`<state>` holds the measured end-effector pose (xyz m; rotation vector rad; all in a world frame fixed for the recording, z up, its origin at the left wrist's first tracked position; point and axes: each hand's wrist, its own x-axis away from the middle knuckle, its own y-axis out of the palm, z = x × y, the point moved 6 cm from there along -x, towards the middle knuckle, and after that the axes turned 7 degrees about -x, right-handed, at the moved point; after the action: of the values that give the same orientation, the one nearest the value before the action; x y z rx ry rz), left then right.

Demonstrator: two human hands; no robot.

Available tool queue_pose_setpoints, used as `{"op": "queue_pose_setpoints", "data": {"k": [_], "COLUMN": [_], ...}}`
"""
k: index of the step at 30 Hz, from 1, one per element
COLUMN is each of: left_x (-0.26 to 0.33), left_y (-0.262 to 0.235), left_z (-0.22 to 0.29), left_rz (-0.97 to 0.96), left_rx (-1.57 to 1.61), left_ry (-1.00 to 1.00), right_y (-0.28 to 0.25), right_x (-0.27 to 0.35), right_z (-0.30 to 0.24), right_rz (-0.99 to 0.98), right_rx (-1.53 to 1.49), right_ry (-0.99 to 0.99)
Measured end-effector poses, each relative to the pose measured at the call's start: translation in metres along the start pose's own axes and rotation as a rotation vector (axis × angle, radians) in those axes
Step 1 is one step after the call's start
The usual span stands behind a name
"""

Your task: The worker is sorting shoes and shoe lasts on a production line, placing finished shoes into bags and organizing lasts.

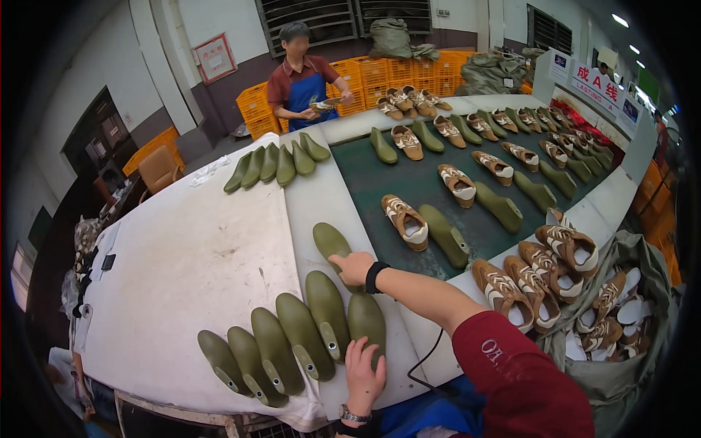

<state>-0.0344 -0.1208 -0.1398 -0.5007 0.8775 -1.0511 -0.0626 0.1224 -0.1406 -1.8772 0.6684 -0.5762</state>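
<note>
The person's right hand [353, 267] reaches out across the white-covered desk [190, 255] and lies on top of a single olive-green shoe last [330, 241] that sits alone near the edge of the dark green belt [409, 182]. The grip there is loose, fingers curled over the near end of the last rather than closed right around it (I cannot tell whether it is lifted off the cloth). The left hand [363, 374] is close to the body, palm down and fingers spread on the rightmost last of a row of six green lasts [292, 343] lined up side by side, heels toward the person; that grip is open, only resting on it.

On the belt, brown-and-white sneakers [406, 221] alternate with more bare green lasts. To the right, a cluster of finished sneakers [537, 274] sits at the desk edge, just beside a grey sack [642, 292] filled with more of them. At the far end, another row of green lasts [276, 162] lies on the cloth, and a co-worker in a blue apron [305, 91] stands holding a shoe, orange crates [380, 73] stacked behind.
</note>
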Motion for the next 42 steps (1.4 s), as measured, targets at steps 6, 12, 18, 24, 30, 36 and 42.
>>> {"op": "queue_pose_setpoints", "data": {"k": [6, 12, 18, 24, 30, 36, 42], "left_x": [-0.001, -0.001, -0.004, -0.005, -0.002, -0.005, -0.004], "left_y": [0.002, 0.003, 0.002, 0.002, 0.002, 0.007, 0.008], "left_z": [0.001, 0.002, 0.003, 0.006, 0.004, 0.004, -0.002], "left_rz": [-0.005, -0.017, -0.022, -0.025, -0.036, -0.035, -0.007], "left_rx": [-0.001, -0.003, -0.017, -0.018, -0.029, -0.012, -0.009], "left_ry": [0.007, -0.007, -0.016, -0.019, -0.020, 0.004, 0.045], "right_y": [0.013, 0.013, 0.014, 0.014, 0.011, 0.007, -0.053], "right_x": [-0.008, -0.006, -0.009, -0.008, -0.007, 0.002, 0.120], "right_z": [0.006, 0.009, 0.009, 0.010, 0.004, 0.018, 0.033], "right_rz": [-0.001, 0.017, 0.058, 0.047, 0.039, -0.113, 0.043], "right_rx": [0.042, -0.006, -0.031, -0.047, -0.034, -0.112, -0.313], "right_ry": [0.002, -0.005, -0.003, 0.004, 0.008, 0.070, -0.266]}}
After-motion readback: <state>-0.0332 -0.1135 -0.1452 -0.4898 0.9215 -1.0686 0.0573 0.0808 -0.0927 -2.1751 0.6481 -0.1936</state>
